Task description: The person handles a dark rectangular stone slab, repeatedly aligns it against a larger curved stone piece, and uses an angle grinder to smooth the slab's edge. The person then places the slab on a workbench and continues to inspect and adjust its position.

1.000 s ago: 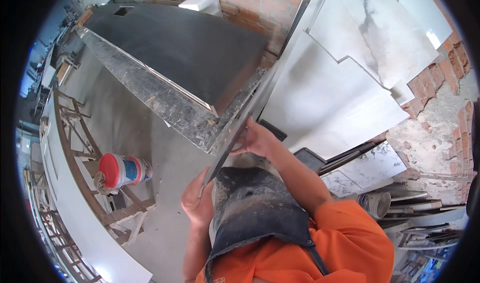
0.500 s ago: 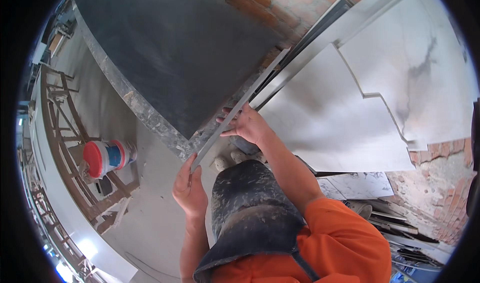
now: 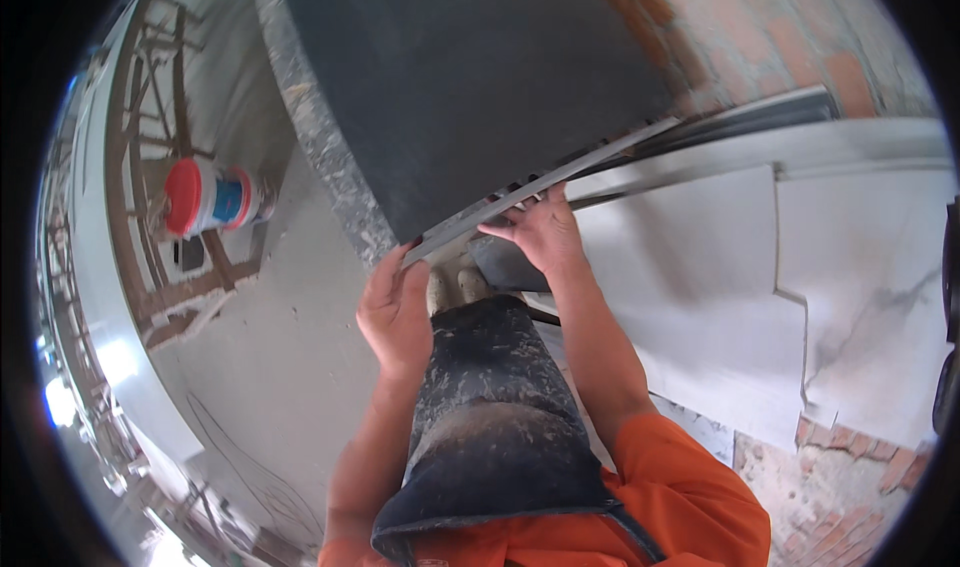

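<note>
On our left we see a red-and-white bucket (image 3: pixel 207 199) and wooden frame (image 3: pixel 185 294); right, white slabs (image 3: pixel 700 307) and a brick wall (image 3: pixel 790 47).

From my head, the left of two fisheye cameras looks steeply down over my apron (image 3: pixel 495 407) to my shoes (image 3: pixel 472 286), my left grip (image 3: pixel 395 319) and right grip (image 3: pixel 548 233) close below it.

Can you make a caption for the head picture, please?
Left hand and right hand hold a long grey piece beside a dark slab.
</note>
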`<state>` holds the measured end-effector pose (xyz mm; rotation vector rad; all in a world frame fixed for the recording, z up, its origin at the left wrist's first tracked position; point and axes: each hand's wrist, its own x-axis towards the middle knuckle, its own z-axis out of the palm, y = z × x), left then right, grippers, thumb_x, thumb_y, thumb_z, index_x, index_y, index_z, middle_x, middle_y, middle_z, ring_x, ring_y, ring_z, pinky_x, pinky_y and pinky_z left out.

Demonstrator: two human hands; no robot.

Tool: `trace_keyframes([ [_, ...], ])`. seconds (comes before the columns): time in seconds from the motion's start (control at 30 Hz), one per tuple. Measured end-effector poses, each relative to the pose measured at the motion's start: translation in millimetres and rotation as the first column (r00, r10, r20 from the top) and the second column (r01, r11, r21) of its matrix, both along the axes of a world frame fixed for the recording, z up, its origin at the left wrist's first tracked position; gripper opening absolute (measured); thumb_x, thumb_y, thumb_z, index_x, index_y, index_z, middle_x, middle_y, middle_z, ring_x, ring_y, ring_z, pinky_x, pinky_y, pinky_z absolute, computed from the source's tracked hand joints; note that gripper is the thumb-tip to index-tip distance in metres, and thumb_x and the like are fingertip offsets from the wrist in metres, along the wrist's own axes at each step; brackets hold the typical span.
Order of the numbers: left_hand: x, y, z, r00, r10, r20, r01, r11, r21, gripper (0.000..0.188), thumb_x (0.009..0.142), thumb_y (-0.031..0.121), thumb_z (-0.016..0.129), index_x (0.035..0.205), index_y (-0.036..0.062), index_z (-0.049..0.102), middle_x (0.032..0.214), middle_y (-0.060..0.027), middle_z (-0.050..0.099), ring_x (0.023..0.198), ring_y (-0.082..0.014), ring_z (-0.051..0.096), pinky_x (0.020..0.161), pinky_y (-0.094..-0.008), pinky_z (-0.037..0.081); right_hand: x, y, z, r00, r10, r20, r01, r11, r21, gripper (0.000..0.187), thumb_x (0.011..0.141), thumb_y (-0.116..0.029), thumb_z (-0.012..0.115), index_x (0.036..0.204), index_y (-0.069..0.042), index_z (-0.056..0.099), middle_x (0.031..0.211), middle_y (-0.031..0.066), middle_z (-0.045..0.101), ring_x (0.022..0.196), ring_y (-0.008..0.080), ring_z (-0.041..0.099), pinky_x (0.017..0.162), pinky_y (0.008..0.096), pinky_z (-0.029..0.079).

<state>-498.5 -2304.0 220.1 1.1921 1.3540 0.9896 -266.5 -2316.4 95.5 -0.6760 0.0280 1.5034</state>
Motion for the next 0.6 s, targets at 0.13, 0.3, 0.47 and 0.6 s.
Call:
trace_keyframes([
  [0.13, 13, -6, -1, 0.984, 0.125, 0.125, -0.123, 0.992, -0.024, 0.036, 0.100, 0.003, 0.070, 0.134, -0.0080, 0.065, 0.117, -0.0089, 0.075, 0.104, -0.0111, 0.068, 0.093, -0.0251, 0.053, -1, 2, 3, 1.000, -0.007, 0.027, 0.007, 1.000, -0.014, 0.120, 0.079, -0.071, 0.079, 0.164, -0.011, 0.021, 0.169, 0.0117, 0.023, 0.154, 0.0466, 0.028, 0.115, 0.0841, 0.030],
  [0.3, 21, -8, 4, 0.984, 0.169, 0.052, -0.170, 0.985, 0.011, 0.036, 0.101, 0.006, 0.072, 0.133, -0.0086, 0.065, 0.113, -0.0083, 0.076, 0.102, -0.0099, 0.068, 0.091, -0.0241, 0.053, 0, 4, 7, 0.997, 0.013, 0.071, -0.012, 1.000, -0.011, 0.116, 0.085, -0.072, 0.072, 0.167, -0.013, 0.013, 0.173, 0.0114, 0.011, 0.157, 0.0479, 0.021, 0.115, 0.0864, 0.026],
  [0.47, 31, -2, 15, 0.972, 0.233, -0.011, -0.234, 0.972, -0.033, 0.030, 0.100, 0.010, 0.075, 0.125, -0.0058, 0.070, 0.105, -0.0048, 0.077, 0.095, -0.0068, 0.066, 0.086, -0.0232, 0.054, 4, 4, 10, 0.996, 0.021, 0.085, -0.021, 1.000, -0.007, 0.122, 0.084, -0.073, 0.073, 0.166, -0.009, 0.010, 0.172, 0.0149, 0.010, 0.155, 0.0494, 0.022, 0.115, 0.0868, 0.025],
  [0.6, 33, -2, 3, 0.962, 0.268, 0.060, -0.269, 0.963, 0.018, 0.028, 0.099, 0.010, 0.076, 0.122, -0.0053, 0.072, 0.103, -0.0045, 0.077, 0.093, -0.0064, 0.066, 0.084, -0.0231, 0.054, 4, 5, 8, 0.998, 0.012, 0.055, -0.011, 1.000, -0.012, 0.120, 0.083, -0.073, 0.074, 0.163, -0.006, 0.015, 0.169, 0.0158, 0.013, 0.153, 0.0496, 0.025, 0.115, 0.0874, 0.025],
])
